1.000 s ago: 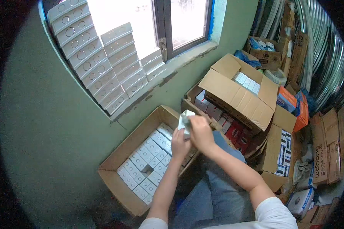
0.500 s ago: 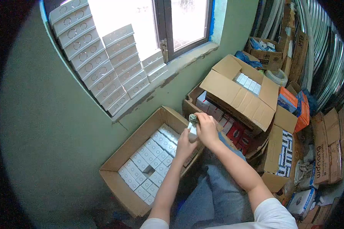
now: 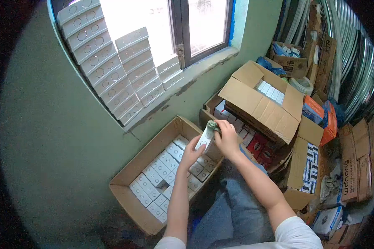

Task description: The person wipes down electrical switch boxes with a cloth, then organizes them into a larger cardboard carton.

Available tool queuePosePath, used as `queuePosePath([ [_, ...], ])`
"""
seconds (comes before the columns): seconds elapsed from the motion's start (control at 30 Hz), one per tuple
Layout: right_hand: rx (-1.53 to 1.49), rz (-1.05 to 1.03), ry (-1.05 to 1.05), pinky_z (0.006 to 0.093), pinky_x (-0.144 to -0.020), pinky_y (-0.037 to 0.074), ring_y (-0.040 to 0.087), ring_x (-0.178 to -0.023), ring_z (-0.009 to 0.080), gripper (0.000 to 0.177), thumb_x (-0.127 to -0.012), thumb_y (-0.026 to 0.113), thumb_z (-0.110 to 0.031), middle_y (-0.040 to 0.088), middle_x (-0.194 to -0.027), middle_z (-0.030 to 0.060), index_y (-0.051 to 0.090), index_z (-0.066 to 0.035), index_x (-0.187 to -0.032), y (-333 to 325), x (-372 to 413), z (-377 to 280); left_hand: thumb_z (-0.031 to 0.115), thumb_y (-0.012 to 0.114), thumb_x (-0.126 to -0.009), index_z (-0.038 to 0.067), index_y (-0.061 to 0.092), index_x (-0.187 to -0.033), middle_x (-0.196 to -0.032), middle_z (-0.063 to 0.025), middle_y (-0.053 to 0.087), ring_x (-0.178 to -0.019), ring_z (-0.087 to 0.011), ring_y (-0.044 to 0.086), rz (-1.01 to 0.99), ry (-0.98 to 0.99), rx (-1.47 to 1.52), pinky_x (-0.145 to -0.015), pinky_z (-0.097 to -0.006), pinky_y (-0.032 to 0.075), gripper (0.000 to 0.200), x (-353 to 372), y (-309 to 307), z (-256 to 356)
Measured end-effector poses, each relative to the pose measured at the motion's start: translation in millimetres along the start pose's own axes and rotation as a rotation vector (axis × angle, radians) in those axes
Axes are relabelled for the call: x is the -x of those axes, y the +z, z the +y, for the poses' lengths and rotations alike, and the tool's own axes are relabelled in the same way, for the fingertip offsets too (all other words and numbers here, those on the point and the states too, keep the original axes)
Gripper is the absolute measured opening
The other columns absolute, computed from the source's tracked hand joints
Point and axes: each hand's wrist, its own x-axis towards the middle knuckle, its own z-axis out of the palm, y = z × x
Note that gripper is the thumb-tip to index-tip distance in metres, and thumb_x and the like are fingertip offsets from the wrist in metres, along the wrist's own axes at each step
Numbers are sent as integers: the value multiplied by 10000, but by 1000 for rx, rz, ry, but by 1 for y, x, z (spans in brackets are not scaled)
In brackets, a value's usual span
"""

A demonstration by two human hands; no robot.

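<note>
A white box with circle outlines [image 3: 204, 140] is gripped in my left hand [image 3: 190, 156], tilted above the right part of an open cardboard box. A small greenish cloth [image 3: 212, 125] is pinched in my right hand [image 3: 226, 140] and touches the upper end of the white box. Below them, the open cardboard box [image 3: 126, 201] holds rows of similar white boxes [image 3: 156, 171], with one dark gap among them.
White boxes [image 3: 99, 62] stand stacked on the sill [image 3: 183, 85] against the window. To the right are an open carton [image 3: 257, 106], a carton with blue-and-white packs [image 3: 294, 178], orange boxes [image 3: 329, 120], flattened cardboard [image 3: 357, 166] and coiled tubing [image 3: 349, 54].
The white box has been turned so that its long face with the circles shows. My left hand has shifted left and slightly down, and my right hand stays near the box's upper end.
</note>
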Motion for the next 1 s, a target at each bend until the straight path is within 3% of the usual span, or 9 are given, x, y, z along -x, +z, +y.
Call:
queuePosePath([
  [0.17,-148,-87,12,452,-918,451,565,-1019,395,357,-798,600,-28,602,-1114,181,577,-20,-1154,7,4,-4,36,592,-860,26,454,-1365,-1264,-85,565,-1160,-167,539,-102,-45,23,-984,-296,427,524,4,-1,4],
  [0.37,-200,-188,-62,451,-902,459,571,-1006,395,334,-811,600,-50,602,-1107,185,584,-25,-1144,8,8,-14,-27,508,-814,45,531,-1233,-1082,-24,605,-1037,-125,554,104,29,49,-911,-269,429,426,1,4,-6],
  [0.5,-200,-125,-45,442,-891,473,588,-996,390,348,-810,615,-70,608,-1099,190,588,-23,-1154,9,7,-21,84,476,-884,33,602,-1055,-961,-22,588,-922,-111,533,274,107,248,-819,-269,426,219,2,2,4],
  [0.57,-273,-126,115,433,-875,483,599,-989,387,346,-801,635,-87,619,-1070,192,597,-15,-1138,14,10,-24,117,455,-936,33,585,-962,-877,2,565,-808,-82,492,399,198,234,-712,-241,397,157,3,3,7],
  [0.63,-291,-129,121,402,-827,507,627,-935,356,340,-797,657,-98,634,-1027,185,609,-5,-1121,23,16,-23,254,452,-1005,32,567,-823,-786,4,555,-735,-67,469,658,263,16,-642,-259,393,310,-4,9,1],
  [0.73,-292,-255,-30,377,-808,522,652,-906,331,356,-766,681,-130,647,-1012,180,631,-4,-1094,20,23,-43,327,475,-1008,24,567,-784,-727,18,530,-719,-65,450,786,217,105,-622,-289,402,388,-1,20,5],
  [0.77,-292,-240,-72,401,-824,513,643,-929,350,359,-752,684,-133,648,-1025,193,628,4,-1079,19,24,-47,343,456,-1015,10,585,-753,-660,-29,565,-653,-144,525,815,202,282,-612,-350,426,443,-10,11,-21],
  [0.9,-262,-208,55,429,-858,498,627,-965,378,365,-749,681,-150,650,-1035,208,634,11,-1073,20,12,-37,333,383,-1030,1,624,-701,-722,-197,639,-697,-389,610,857,444,-396,-633,-463,438,526,3,9,-17],
  [1.0,-166,-127,90,396,-811,523,653,-910,342,347,-762,678,-163,666,-980,188,662,-12,-1074,22,15,-33,417,337,-1054,12,570,-666,-626,-56,570,-606,-150,508,945,365,-343,-596,-333,408,608,0,14,-24],
])
